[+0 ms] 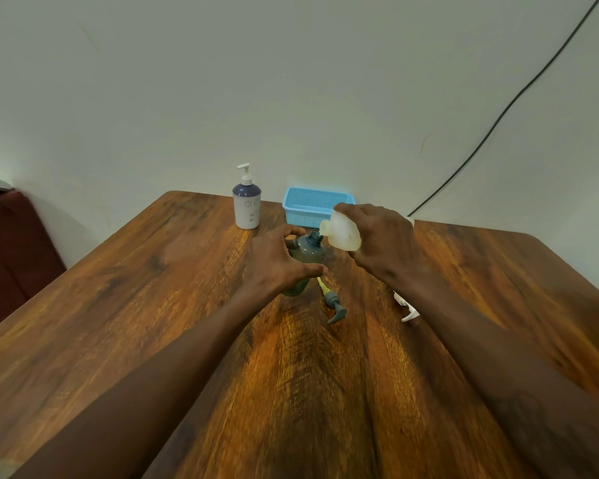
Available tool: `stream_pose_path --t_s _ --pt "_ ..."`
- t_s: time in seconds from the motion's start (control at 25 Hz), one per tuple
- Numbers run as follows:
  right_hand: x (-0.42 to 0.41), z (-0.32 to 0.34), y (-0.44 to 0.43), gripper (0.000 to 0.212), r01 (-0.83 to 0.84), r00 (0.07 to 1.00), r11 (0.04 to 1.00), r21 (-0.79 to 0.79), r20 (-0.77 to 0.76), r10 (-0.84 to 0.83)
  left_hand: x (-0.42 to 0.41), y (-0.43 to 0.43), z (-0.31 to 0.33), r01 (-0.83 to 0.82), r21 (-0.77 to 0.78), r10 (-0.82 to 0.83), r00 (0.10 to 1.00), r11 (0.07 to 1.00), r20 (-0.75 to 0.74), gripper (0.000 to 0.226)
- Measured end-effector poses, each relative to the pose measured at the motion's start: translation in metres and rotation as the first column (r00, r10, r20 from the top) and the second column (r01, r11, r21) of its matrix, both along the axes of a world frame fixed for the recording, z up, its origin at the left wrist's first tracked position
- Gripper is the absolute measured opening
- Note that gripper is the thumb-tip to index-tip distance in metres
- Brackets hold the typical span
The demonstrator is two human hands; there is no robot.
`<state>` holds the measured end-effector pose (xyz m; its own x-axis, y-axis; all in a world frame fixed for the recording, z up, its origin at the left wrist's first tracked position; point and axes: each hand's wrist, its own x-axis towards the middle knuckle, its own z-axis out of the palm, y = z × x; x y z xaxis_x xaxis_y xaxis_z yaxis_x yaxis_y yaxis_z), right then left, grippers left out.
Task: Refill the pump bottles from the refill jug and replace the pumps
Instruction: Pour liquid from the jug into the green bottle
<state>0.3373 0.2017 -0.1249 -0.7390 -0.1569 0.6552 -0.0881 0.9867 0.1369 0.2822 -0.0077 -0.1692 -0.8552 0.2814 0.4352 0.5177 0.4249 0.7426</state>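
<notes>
Standing by the wooden table (pixel 146 292), I see the person's left hand (pixel 277 261) wrapped round a smoky grey bottle (pixel 306 252), fingers and thumb curled about its body to hold it upright on the tabletop. The bottle's neck is open, with no pump on it. Its plastic lets some light through and looks greenish low down, though I cannot tell how full it is.

The right hand (pixel 377 236) grips a cloudy white refill jug (pixel 341 233), tipped over to the left so that its mouth sits just beside and slightly above the grey bottle's neck. I cannot make out any liquid in the jug or passing between the two.

A grey pump (pixel 334 307) with a yellowish tube lies flat on the table just in front of the bottle. A white pump (pixel 408 312) lies near it, partly hidden by the right forearm.

Further back, near the wall, a white bottle with a dark top (pixel 247 209) stands upright with its pump fitted. Just beside it is a pale blue mesh basket (pixel 308 202); its inside is mostly out of my sight
</notes>
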Motion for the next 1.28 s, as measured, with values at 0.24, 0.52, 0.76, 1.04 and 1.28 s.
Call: stream_pose_path --t_s 0.24,0.52,0.76,1.04,1.28 --pt "-0.0014 -0.0025 0.0008 0.074 0.013 1.0 1.0 -0.002 0.009 -0.013 0.0011 -0.0004 0.0006 0.012 -0.011 -0.012 1.0 1.0 0.016 0.079" --pt "-0.0012 -0.0018 0.0008 0.073 0.005 1.0 1.0 0.001 0.001 -0.005 0.002 -0.0019 -0.0026 0.02 -0.022 -0.019 0.999 1.0 0.034 0.077" --pt "-0.0015 -0.0022 0.0 0.072 0.002 1.0 1.0 0.003 0.016 -0.002 0.0021 -0.0028 -0.0039 0.036 -0.034 -0.035 0.999 0.999 0.034 0.076" --pt "-0.0006 -0.0023 0.0002 0.072 -0.008 1.0 1.0 0.002 0.007 0.008 0.0026 -0.0037 -0.0046 0.037 -0.022 -0.036 0.999 0.999 0.026 0.077" --pt "-0.0013 -0.0036 0.0015 0.072 -0.006 1.0 1.0 -0.007 0.017 0.006 0.0024 -0.0032 -0.0072 0.035 -0.035 -0.034 0.998 0.999 0.044 0.077"
